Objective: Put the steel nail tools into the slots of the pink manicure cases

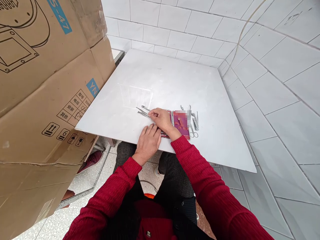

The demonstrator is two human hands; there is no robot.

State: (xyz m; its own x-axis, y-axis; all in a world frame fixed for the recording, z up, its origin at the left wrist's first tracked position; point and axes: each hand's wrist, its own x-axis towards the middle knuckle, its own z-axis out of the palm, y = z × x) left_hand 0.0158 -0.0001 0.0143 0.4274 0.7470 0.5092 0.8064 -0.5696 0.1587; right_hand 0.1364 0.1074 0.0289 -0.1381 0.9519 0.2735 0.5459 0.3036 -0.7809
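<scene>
A manicure case [185, 134] with a dark red lining lies unfolded on the white table, its left half mostly covered by my hands. My right hand [162, 119] reaches over that half, thumb and fingers pinched together near several slim metal manicure tools [143, 114]. Whatever is in the pinch is too small to make out. Flat beside the case's near left edge, my left hand [149, 139] has its fingers stretched out. To the right of the case are small scissors [194, 134], nail clippers [195, 123] and a pair of nippers [185, 107].
The white table [185, 81] meets a tiled wall [175, 20] at the back and right. A large cardboard box [55, 100] stands close along its left side. A thin cable [241, 36] runs down the corner. Another person's shoe [93, 160] shows below at left.
</scene>
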